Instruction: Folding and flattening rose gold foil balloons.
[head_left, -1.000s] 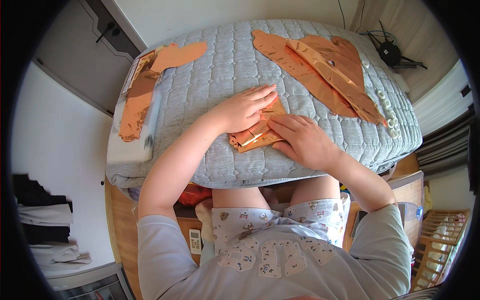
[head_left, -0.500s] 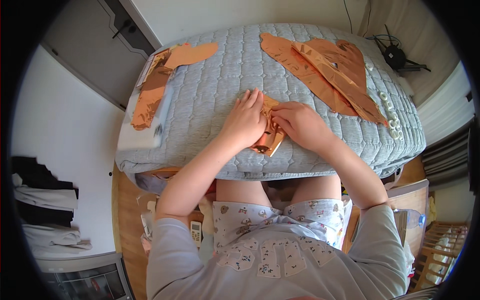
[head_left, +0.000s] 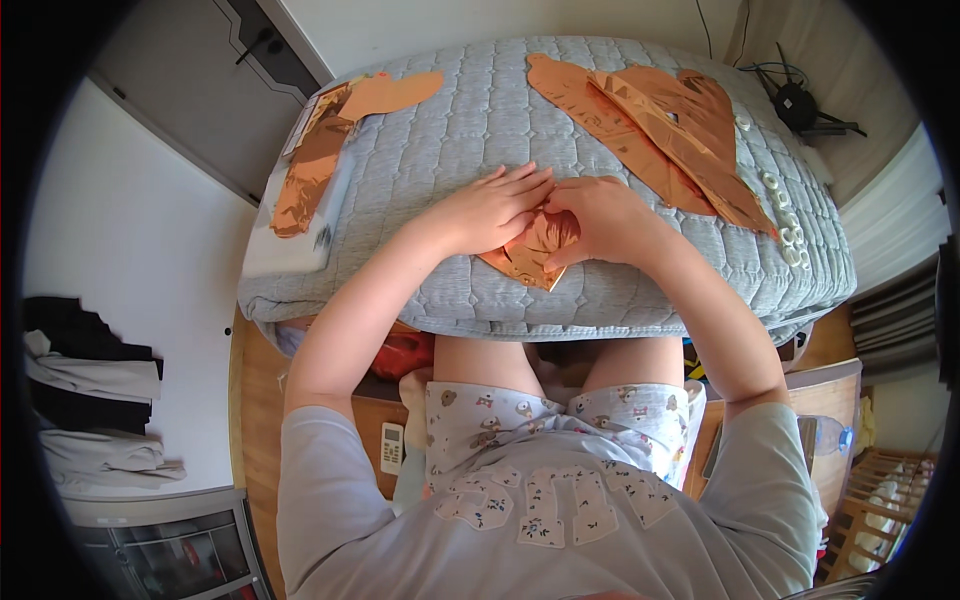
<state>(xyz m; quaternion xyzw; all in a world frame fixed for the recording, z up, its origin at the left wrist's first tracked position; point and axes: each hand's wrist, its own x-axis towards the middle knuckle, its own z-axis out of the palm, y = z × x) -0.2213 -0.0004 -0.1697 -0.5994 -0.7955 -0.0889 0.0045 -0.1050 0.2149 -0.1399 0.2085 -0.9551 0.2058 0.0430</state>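
Note:
A folded, uninflated copper-coloured foil balloon lies near the front edge of the quilted bed, in front of me. My left hand rests across its upper left part with the fingers stretched out. The right hand curls over the balloon's right side, its thumb low on the foil and its fingers at the upper edge, gripping it. Both sets of fingertips meet at the top, which hides that end of the foil.
Larger flat foil balloons lie at the back right of the grey mattress. More foil rests on a clear plastic package at the left. White ribbon rolls line the right side. A black device stands beyond.
The foil balloon has been turned and now looks wider and shorter. My left hand has swung over its top, fingers pointing right, and my right hand has spread its thumb downward around it.

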